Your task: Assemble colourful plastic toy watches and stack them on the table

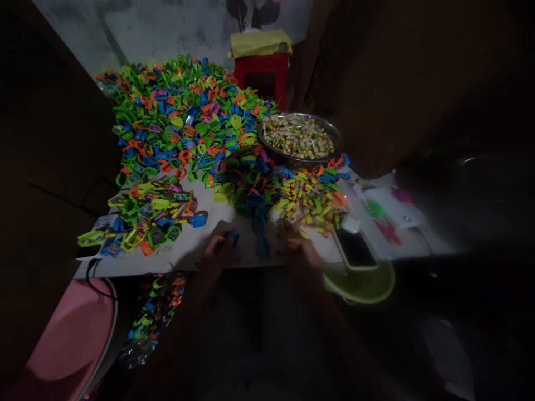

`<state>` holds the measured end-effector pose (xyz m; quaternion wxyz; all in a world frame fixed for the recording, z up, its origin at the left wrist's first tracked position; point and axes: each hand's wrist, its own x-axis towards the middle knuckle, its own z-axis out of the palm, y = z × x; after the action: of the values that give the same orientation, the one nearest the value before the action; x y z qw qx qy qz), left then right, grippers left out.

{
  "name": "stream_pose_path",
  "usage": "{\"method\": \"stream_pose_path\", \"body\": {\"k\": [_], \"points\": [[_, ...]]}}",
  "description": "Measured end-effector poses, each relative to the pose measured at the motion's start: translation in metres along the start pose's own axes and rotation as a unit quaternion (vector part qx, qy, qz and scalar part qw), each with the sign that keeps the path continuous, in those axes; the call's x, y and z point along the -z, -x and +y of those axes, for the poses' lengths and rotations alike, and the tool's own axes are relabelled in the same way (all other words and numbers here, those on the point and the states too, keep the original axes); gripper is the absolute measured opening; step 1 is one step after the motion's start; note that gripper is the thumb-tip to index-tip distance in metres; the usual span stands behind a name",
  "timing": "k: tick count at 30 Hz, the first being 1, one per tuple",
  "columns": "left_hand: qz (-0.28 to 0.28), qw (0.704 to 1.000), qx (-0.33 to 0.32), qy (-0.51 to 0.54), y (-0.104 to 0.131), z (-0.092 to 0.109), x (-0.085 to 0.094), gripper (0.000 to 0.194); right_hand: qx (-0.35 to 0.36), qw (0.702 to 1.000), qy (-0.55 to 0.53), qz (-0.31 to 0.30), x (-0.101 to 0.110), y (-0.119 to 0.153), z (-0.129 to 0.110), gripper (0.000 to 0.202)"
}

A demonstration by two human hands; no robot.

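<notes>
My left hand (pixel 218 248) is closed around a small blue plastic toy watch (pixel 234 238) above the front of the table. Across from it, my right hand (pixel 304 252) has its fingers drawn together near the table edge; dim light and blur hide what is in them. Between the hands lies another blue toy watch (pixel 261 245), its strap stretched towards me. Just beyond my right hand spreads a heap of small yellow wrapped pieces (pixel 307 200). Left of my left hand is a small pile of toy watches (pixel 156 214) with square faces.
A large mound of colourful toy watches (pixel 188 117) fills the back left. Beside it stands a metal bowl (pixel 267 146) of small wrapped pieces. A phone (pixel 356 248) lies at the right edge over a green basin (pixel 376 284). A red stool (pixel 262 64) stands behind; a pink surface (pixel 79 328) is lower left.
</notes>
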<state>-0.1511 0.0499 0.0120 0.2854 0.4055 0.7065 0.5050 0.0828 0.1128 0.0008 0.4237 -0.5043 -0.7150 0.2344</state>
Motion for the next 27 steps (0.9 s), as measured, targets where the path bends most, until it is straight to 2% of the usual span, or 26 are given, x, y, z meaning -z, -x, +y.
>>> {"method": "stream_pose_path", "body": {"k": [1,3,6,9,11,13,15,18,21,24,27], "points": [[0.003,1.000,0.020,0.016,0.008,0.004,0.005,0.039,-0.011,1.000,-0.019,-0.007,0.000,0.006,-0.009,0.022],[-0.011,0.996,0.060,0.068,0.023,0.013,0.012,0.046,-0.018,0.994,-0.076,-0.074,0.002,0.016,-0.030,0.017],[-0.075,0.980,0.104,0.155,0.041,0.027,0.018,0.053,-0.051,0.958,-0.181,-0.215,0.008,0.028,-0.058,0.013],[-0.125,0.960,0.132,0.213,0.055,0.039,0.017,0.049,-0.081,0.937,-0.193,-0.281,0.015,0.036,-0.079,0.015],[-0.150,0.947,0.145,0.245,0.062,0.046,0.017,0.045,-0.090,0.936,-0.181,-0.287,0.019,0.039,-0.087,0.020],[-0.171,0.946,0.140,0.237,0.067,0.053,0.017,0.040,-0.090,0.938,-0.174,-0.286,0.024,0.042,-0.092,0.026],[-0.180,0.960,0.128,0.174,0.072,0.060,0.017,0.035,-0.082,0.943,-0.168,-0.277,0.028,0.044,-0.095,0.028],[-0.157,0.979,0.105,0.076,0.078,0.068,0.017,0.029,-0.090,0.956,-0.156,-0.233,0.031,0.046,-0.099,0.029],[-0.135,0.986,0.060,0.074,0.082,0.073,0.015,0.039,-0.118,0.965,-0.144,-0.184,0.029,0.048,-0.098,0.023],[-0.164,0.981,0.020,0.099,0.085,0.078,0.014,0.047,-0.100,0.971,-0.144,-0.163,0.026,0.049,-0.095,0.016],[-0.181,0.979,-0.001,0.094,0.086,0.084,0.015,0.041,-0.076,0.974,-0.148,-0.151,0.025,0.049,-0.095,0.013]]}}
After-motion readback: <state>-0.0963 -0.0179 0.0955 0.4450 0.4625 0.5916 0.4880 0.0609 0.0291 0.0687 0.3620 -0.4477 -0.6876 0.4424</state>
